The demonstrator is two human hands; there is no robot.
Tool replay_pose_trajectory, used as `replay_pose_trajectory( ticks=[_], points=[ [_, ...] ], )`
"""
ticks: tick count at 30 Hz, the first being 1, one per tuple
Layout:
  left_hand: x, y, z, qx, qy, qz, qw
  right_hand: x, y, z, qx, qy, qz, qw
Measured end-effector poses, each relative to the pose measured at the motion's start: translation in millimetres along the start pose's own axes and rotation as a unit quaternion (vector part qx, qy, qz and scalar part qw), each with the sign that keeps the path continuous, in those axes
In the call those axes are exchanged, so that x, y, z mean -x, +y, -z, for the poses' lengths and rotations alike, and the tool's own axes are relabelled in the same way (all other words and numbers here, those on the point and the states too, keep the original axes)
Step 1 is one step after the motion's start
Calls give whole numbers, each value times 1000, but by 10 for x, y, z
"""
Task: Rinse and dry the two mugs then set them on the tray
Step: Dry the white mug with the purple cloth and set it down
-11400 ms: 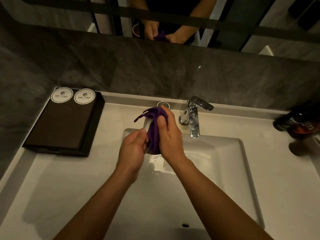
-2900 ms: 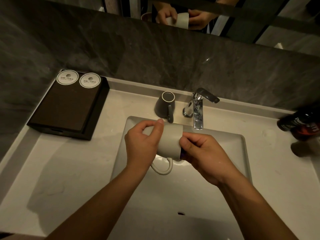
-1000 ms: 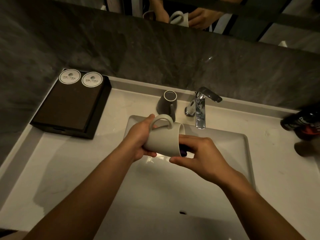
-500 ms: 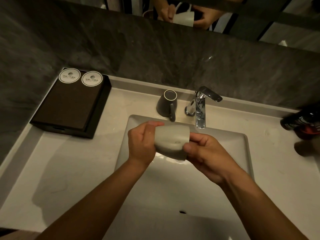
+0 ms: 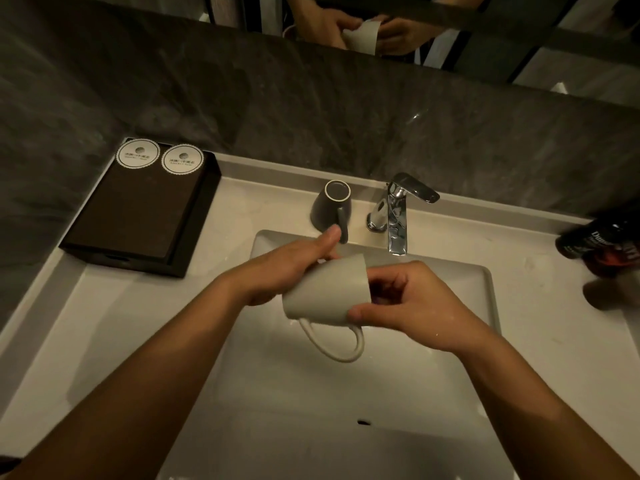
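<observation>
I hold a light grey mug (image 5: 325,292) on its side over the sink basin (image 5: 450,358), handle hanging down, mouth to the right. My left hand (image 5: 287,268) grips its base end. My right hand (image 5: 408,303) is at the mouth, thumb under the rim and fingers curled into the opening; whether the purple cloth is inside I cannot tell. A dark grey mug (image 5: 330,207) stands upside down on the counter behind the basin, left of the tap. The dark tray (image 5: 194,237) sits at the back left with two round paper coasters (image 5: 159,158) on it.
A chrome tap (image 5: 398,216) stands behind the basin, no water running. A dark bottle (image 5: 602,244) lies at the right edge of the counter. A mirror above the dark stone wall reflects the hands and mug.
The light mug has turned in my hands: its handle was up a second ago, out of sight half a second ago, and now hangs down. Both hands stay on it over the basin.
</observation>
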State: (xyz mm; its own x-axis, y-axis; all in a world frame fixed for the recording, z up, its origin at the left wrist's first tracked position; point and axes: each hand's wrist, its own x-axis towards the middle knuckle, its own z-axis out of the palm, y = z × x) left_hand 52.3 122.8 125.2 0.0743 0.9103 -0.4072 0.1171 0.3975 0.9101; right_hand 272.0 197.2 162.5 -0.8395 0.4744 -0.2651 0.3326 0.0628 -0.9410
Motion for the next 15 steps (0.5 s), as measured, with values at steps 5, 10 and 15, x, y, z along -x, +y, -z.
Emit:
replay_pose_trajectory(
  ticks=[5, 10, 15],
  points=[
    [41, -114, -39, 7, -108, -35, 993, -27, -81, -32, 159, -87, 35, 983],
    [75, -219, -183, 15, -38, -61, 997, -75, -53, 43, 117, -96, -25, 988],
    [85, -240, -292, -102, 45, -73, 991, -186, 62, 160, -24, -110, -74, 991]
  ],
)
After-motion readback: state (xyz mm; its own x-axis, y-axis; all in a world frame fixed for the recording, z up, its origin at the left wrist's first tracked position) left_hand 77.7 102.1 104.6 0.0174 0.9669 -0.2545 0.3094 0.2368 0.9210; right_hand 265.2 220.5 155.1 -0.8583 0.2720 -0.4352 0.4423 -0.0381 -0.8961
